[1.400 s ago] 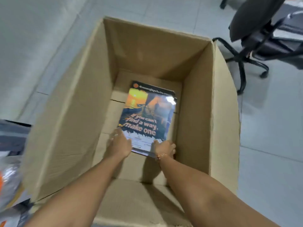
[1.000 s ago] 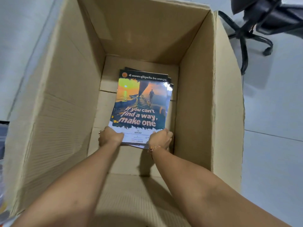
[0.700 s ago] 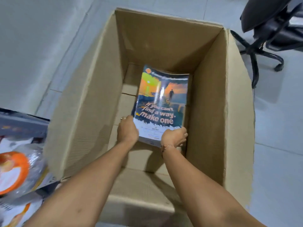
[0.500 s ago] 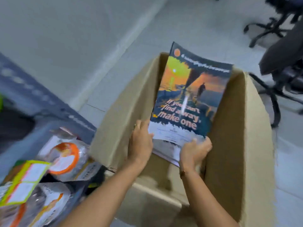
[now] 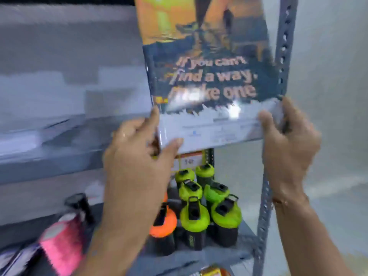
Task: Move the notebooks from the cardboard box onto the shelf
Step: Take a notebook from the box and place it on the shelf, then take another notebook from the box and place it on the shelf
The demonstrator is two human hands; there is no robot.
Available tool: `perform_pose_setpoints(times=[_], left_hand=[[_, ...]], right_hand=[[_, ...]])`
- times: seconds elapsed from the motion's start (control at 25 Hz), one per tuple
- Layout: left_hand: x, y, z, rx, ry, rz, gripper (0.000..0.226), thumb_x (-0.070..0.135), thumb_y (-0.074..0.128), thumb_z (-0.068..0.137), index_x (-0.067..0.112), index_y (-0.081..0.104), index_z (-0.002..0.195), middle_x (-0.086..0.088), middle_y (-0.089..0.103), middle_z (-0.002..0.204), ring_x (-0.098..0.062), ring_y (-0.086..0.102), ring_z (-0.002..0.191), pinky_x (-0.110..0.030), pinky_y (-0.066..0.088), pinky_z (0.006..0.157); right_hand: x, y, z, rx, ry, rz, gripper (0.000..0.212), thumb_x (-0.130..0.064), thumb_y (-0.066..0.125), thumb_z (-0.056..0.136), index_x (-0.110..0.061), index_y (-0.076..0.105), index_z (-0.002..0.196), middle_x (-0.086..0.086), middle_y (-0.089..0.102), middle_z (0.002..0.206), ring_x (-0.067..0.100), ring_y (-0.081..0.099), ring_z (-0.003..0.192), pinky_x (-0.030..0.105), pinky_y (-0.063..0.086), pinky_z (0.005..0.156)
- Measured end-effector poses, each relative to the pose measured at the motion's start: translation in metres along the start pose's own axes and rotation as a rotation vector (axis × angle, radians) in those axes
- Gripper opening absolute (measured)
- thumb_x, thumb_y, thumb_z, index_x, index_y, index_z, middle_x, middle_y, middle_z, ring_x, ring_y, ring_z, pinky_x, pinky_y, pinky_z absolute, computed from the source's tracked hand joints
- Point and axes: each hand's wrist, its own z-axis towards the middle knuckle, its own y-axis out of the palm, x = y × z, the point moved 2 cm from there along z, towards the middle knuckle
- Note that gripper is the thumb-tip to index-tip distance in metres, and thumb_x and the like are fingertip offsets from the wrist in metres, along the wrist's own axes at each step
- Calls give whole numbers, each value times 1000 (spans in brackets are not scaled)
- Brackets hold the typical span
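Note:
A stack of notebooks [image 5: 209, 76], its glossy cover showing a sunset and the words "If you can't find a way, make one", is held upright in front of a grey metal shelf [image 5: 49, 152]. My left hand [image 5: 139, 162] grips the stack's lower left corner. My right hand [image 5: 288, 148] grips its lower right corner, next to the shelf's perforated upright post [image 5: 282, 36]. The top of the stack runs out of the frame. The cardboard box is out of view.
On the lower shelf board stand several bottles with green lids [image 5: 199, 212] and one with an orange lid [image 5: 163, 224]. A pink-bristled item [image 5: 61, 244] lies at lower left. A pale wall [image 5: 334, 96] is right of the post.
Both hands gripped the notebooks inside the box, lifted them out and carried them up to the shelf. The view swung from the box to the shelf.

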Motion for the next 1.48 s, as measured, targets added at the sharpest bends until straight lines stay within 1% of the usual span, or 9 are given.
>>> perform_pose_setpoints(times=[0.16, 0.4, 0.56, 0.72, 0.8, 0.92, 1.08, 1.2, 1.48], left_hand=[[-19, -17, 68, -93, -76, 376, 26, 23, 70, 79, 10, 70, 102, -16, 65, 82, -32, 63, 86, -32, 44, 74], [-62, -19, 94, -576, -278, 606, 14, 51, 56, 73, 56, 68, 70, -5, 73, 104, -31, 54, 113, -41, 43, 101], [-49, -4, 92, -416, -131, 800, 16, 43, 60, 81, 38, 73, 89, -2, 52, 138, -33, 28, 133, -44, 25, 107], [0, 84, -6, -123, 517, 388, 17, 19, 60, 85, 19, 73, 96, -9, 61, 127, -40, 47, 115, -46, 38, 94], [13, 164, -88, -459, 677, 183, 19, 9, 60, 78, 15, 72, 92, -9, 68, 114, -37, 58, 101, -44, 49, 86], [11, 281, -243, -1223, 422, -73, 30, 3, 55, 77, 13, 71, 99, -13, 72, 105, -35, 64, 96, -43, 54, 85], [-40, 368, -453, -2004, 241, 202, 30, 11, 47, 87, 7, 63, 112, -21, 64, 120, -36, 58, 112, -39, 48, 92], [-101, 388, -556, -2088, 150, 486, 44, 23, 50, 83, 5, 54, 123, -18, 58, 130, -33, 56, 118, -37, 47, 98], [-124, 394, -600, -1807, -249, 687, 52, 26, 63, 81, 4, 45, 124, -20, 51, 130, -39, 51, 119, -44, 45, 99]], right_hand=[[-35, 77, 39, -336, -90, -184, 13, -12, 58, 80, -3, 66, 85, 10, 53, 71, 19, 49, 70, 26, 31, 60], [-25, 102, 23, -605, -95, -703, 12, -1, 45, 83, -1, 58, 82, 24, 66, 104, 41, 56, 104, 41, 41, 91], [-22, 89, 19, -424, -199, -623, 21, -6, 49, 83, -5, 61, 100, 18, 62, 113, 38, 49, 109, 42, 36, 98], [45, -27, -36, 225, -400, -289, 21, -4, 58, 87, -1, 65, 107, 11, 62, 113, 29, 55, 107, 38, 43, 96], [126, -104, -76, 347, -112, -436, 22, -5, 55, 88, -1, 64, 107, 15, 62, 113, 24, 52, 110, 42, 43, 98], [254, -232, -161, 374, 578, -744, 37, -20, 44, 83, 0, 63, 106, 24, 63, 115, 33, 52, 111, 51, 40, 101], [350, -362, -292, 175, 1460, -1075, 45, -23, 43, 83, 5, 56, 115, 28, 56, 125, 42, 52, 114, 45, 42, 101], [375, -405, -366, 105, 1824, -994, 53, -37, 57, 82, 0, 53, 120, 20, 55, 128, 36, 53, 118, 38, 45, 99], [390, -419, -391, 218, 1817, -1066, 45, -29, 59, 85, -7, 46, 123, 15, 41, 131, 33, 40, 122, 44, 42, 101]])
